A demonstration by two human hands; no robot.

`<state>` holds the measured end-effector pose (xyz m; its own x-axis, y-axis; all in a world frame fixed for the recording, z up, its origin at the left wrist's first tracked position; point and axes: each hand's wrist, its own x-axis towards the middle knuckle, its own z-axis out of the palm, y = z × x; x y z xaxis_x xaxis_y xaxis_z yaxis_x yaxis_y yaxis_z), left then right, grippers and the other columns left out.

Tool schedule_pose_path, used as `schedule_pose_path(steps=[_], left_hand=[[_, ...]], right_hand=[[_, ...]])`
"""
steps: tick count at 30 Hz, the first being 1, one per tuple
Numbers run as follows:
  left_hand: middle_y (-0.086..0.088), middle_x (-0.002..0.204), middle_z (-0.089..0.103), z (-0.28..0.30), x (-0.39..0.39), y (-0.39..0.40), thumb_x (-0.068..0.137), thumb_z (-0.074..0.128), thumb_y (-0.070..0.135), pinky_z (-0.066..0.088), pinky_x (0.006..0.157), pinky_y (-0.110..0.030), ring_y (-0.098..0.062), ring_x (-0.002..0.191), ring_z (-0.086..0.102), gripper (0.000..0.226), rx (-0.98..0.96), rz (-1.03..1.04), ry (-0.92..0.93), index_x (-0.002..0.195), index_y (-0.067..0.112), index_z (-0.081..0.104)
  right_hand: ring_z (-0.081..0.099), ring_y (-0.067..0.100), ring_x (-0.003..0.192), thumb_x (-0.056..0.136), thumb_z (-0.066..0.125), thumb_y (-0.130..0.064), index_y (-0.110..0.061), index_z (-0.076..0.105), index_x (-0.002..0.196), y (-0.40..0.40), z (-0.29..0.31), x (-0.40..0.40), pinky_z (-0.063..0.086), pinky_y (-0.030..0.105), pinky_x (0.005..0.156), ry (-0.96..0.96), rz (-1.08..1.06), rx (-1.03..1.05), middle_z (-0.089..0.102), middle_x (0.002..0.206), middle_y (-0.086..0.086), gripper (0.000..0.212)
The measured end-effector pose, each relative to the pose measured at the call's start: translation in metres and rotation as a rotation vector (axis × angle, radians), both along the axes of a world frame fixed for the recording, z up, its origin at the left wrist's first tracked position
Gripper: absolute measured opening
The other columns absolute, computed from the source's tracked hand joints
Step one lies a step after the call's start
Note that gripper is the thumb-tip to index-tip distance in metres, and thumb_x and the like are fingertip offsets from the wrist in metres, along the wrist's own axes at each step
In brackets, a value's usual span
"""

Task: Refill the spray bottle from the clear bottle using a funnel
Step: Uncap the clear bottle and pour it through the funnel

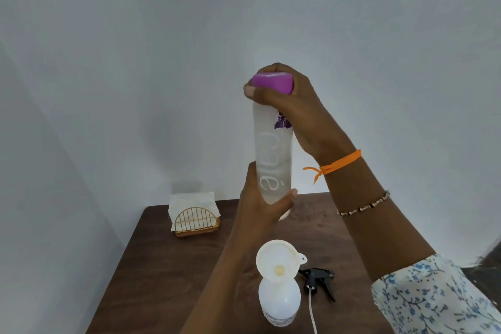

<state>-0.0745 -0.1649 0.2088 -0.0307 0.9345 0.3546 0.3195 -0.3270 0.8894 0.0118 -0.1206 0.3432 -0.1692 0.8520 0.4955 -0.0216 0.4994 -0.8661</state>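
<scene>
Nearest to the camera stands the spray bottle (279, 298), white and translucent, upright on the dark brown wooden table (168, 279); its top is open, and a white funnel (278, 259) sits in its neck, with the wide mouth turned up and a small tab at the right side of the rim. Just to the right of the bottle lies the black trigger head (320, 280), flat on the table; its thin clear tube (312, 312) runs toward the lower edge of the view.

Above these, the clear bottle (273, 154) is held in the air over the table, nearly upright, in front of the pale wall (135, 62); it has white letters along its side and a small purple mark near the top. The left hand (264, 203) grasps the lower part of this bottle, with the thumb across the front near the bottom; the right hand (288, 97) comes from above and wraps its fingers around the purple cap (272, 83), which is on the bottle. The right wrist has an orange thread (339, 164) tied on it, and further down the forearm a beaded bracelet (363, 205); the sleeve (433, 298) is white with a blue flower pattern.

At the far left corner of the table stands a golden wire napkin holder (196, 221) with white napkins (192, 202) in it, well apart from the bottles.
</scene>
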Motion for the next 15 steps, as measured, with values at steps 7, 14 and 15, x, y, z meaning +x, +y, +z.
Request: schedule_pose_path(steps=[7, 14, 15], left_hand=[[0.035, 0.099, 0.034, 0.006, 0.0, 0.0, 0.077, 0.073, 0.026, 0.034, 0.064, 0.009, 0.013, 0.089, 0.045, 0.062, 0.017, 0.027, 0.014, 0.12, 0.034, 0.029], [0.021, 0.11, 0.038, 0.004, 0.002, 0.001, 0.077, 0.072, 0.03, 0.036, 0.064, 0.002, 0.01, 0.088, 0.046, 0.063, -0.003, 0.041, 0.026, 0.119, 0.036, 0.026], [0.021, 0.11, 0.038, 0.004, 0.003, 0.0, 0.077, 0.072, 0.03, 0.035, 0.065, 0.002, 0.01, 0.087, 0.046, 0.062, -0.005, 0.042, 0.026, 0.119, 0.036, 0.026]], right_hand=[[0.052, 0.018, 0.089, 0.054, 0.083, -0.028, -0.026, 0.038, 0.099, 0.002, -0.01, 0.007, 0.052, 0.034, 0.077, 0.243, -0.044, -0.061, 0.045, 0.104, 0.005, 0.064], [0.059, 0.018, 0.08, 0.069, 0.057, -0.017, -0.015, 0.043, 0.094, 0.007, -0.017, 0.011, 0.048, 0.025, 0.063, 0.456, 0.208, -0.014, 0.054, 0.093, 0.013, 0.028], [0.058, 0.023, 0.089, 0.068, 0.057, -0.021, -0.013, 0.046, 0.094, 0.008, -0.017, 0.011, 0.049, 0.027, 0.065, 0.453, 0.234, -0.008, 0.054, 0.1, 0.019, 0.029]])
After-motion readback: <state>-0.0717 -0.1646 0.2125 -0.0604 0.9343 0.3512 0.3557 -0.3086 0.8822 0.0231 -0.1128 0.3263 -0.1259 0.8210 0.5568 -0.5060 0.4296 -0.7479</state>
